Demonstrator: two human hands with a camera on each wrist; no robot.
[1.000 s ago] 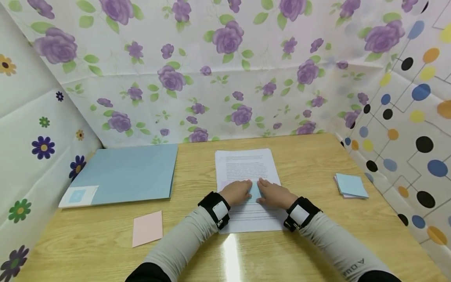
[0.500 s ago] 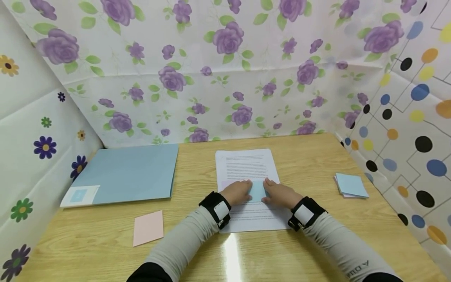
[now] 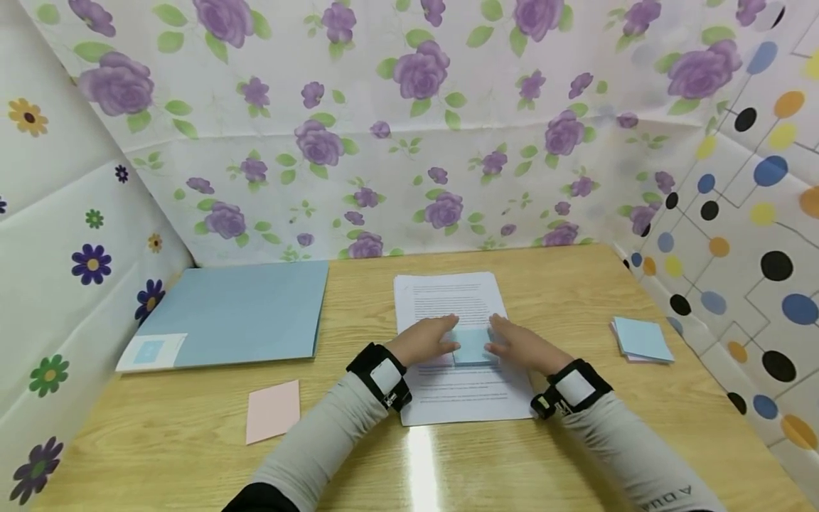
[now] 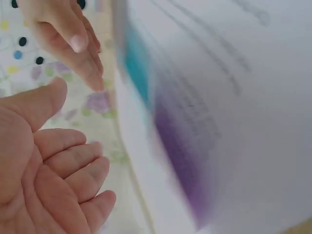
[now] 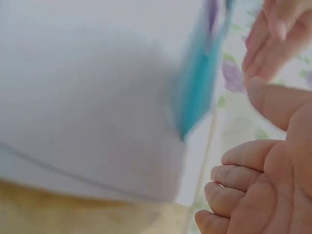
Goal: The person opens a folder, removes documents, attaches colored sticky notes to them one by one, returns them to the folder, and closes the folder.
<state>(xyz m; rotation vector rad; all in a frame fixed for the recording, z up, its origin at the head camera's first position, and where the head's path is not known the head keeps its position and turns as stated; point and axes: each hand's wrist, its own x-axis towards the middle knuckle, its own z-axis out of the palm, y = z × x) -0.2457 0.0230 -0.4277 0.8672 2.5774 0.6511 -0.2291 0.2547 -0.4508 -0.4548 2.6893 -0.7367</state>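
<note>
A stack of printed paper (image 3: 461, 402) lies in the middle of the table. Across it sits a light blue sticky note (image 3: 475, 347), and beside that a purple sticky note (image 4: 175, 156) shows blurred in the left wrist view. My left hand (image 3: 422, 341) is over the left side of the stack, fingers relaxed, with nothing in its palm. On the other side of the blue note, my right hand (image 3: 530, 347) has its thumb and fingers apart, also holding nothing. In both wrist views the hands stand off the paper, palms facing each other.
A blue folder (image 3: 237, 309) with a white label lies at the back left. Nearer on the left is a pink sticky note (image 3: 274, 412). Blue and pink sticky notes (image 3: 643, 339) are piled at the right. Patterned cloth walls (image 3: 384, 128) enclose the wooden table (image 3: 358, 455).
My right hand has slid rightward along the blue note, uncovering it. Both hands have then lifted off the paper and moved slightly apart.
</note>
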